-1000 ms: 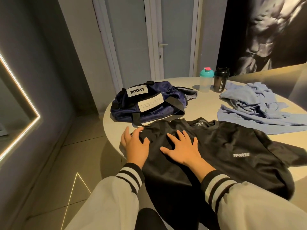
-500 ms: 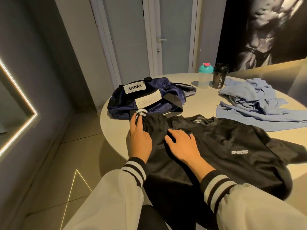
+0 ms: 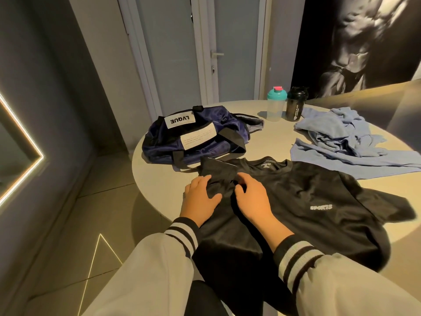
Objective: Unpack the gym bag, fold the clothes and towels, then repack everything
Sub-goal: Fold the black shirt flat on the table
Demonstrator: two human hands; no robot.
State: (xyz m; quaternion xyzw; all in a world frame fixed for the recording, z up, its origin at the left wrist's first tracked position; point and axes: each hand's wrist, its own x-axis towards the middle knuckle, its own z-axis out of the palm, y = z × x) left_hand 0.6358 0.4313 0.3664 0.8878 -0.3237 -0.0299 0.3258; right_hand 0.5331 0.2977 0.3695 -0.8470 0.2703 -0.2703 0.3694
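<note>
On the wall at 9 o'clock a lit strip (image 3: pixel 25 142) runs in an angle, and thin lit lines cross the floor tiles (image 3: pixel 95 201) below it. A pale door (image 3: pixel 237 42) with a lever handle (image 3: pixel 216 54) stands at 12 o'clock behind the round table (image 3: pixel 157 192). At 10 o'clock on the table lies the navy gym bag (image 3: pixel 205 153), slumped, with black straps; its white patch (image 3: pixel 180 121) reads LVQUE upside down, and the larger patch (image 3: pixel 197 139) below carries print too small to read. The bag's strap touches the black T-shirt (image 3: pixel 319 229), which is spread front up at 6 o'clock and hangs over the near table edge; its left sleeve is folded in over the chest. The left hand (image 3: pixel 200 200) rests on that folded sleeve, its fingers fairly straight and its thumb spread over the cloth. Just beside it, the right hand (image 3: pixel 252 201) has bent fingers and pinches a ridge of the shirt below the collar. The neck label (image 3: pixel 267 165) and the white chest print (image 3: pixel 321 207) both read SPORTS. At 12 o'clock a clear shaker with a teal lid (image 3: pixel 276 106) and a black shaker (image 3: pixel 295 107) stand side by side, the black one's print unreadable. At 2 o'clock light blue towels (image 3: pixel 337 142) lie crumpled, near the shirt's shoulder. A dark mural (image 3: pixel 364 42) fills the wall at 1 o'clock
</note>
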